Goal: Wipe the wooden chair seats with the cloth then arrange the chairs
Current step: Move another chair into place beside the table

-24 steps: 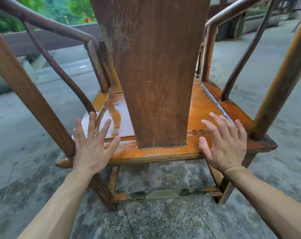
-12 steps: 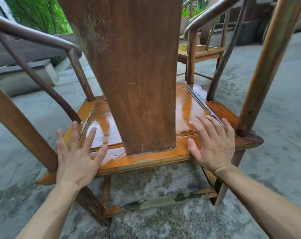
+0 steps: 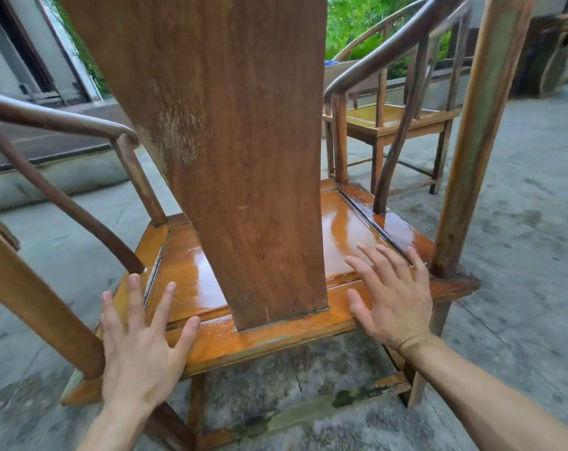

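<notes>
Hands [image 3: 139, 346] [image 3: 390, 297] flat on wet chair seat [image 3: 276, 336]

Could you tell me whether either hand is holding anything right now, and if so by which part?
Nothing is gripped. The left hand and right hand lie with fingers spread at the chair seat's rear edge.

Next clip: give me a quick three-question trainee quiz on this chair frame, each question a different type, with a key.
1. True or false: the left hand holds a cloth.
2. The near chair's seat looks: A dusty, B glossy and wet, C cracked through.
3. Fill in: a second chair stands beyond the near one, toward the view's ____ side.

Key: 1 false, both it and the right hand are spread flat and empty; 2 B; 3 right.
</notes>
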Demonstrator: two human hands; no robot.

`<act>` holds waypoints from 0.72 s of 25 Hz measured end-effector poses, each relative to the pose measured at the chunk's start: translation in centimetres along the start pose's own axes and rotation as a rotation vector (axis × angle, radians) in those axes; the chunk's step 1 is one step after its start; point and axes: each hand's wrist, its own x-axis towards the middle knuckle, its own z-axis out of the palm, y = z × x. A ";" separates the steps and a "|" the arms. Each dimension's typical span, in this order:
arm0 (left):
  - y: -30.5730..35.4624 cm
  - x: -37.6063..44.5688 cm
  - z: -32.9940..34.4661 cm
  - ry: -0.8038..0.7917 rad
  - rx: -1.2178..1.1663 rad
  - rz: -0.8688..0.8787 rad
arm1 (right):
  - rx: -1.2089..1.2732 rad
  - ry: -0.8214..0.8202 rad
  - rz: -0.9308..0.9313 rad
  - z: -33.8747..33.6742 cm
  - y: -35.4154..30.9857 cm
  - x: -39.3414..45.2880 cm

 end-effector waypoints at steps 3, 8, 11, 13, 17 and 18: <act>0.4 0.4 0.5 0.038 0.008 -0.035 | 0.039 0.006 -0.013 1.5 0.6 1.3; 1.3 0.9 1.3 0.102 0.030 -0.037 | 0.070 0.022 -0.022 3.1 1.8 2.3; 2.3 0.9 1.8 0.132 0.062 -0.016 | 0.067 0.004 -0.018 3.7 2.6 2.8; 2.5 1.2 2.0 0.155 0.075 -0.005 | 0.082 -0.021 0.005 3.7 2.6 3.1; 2.3 1.1 2.2 0.172 0.078 -0.001 | 0.099 -0.109 0.014 3.4 2.5 2.9; 2.3 1.0 2.4 0.175 0.083 0.004 | 0.092 -0.139 0.012 3.3 2.6 3.0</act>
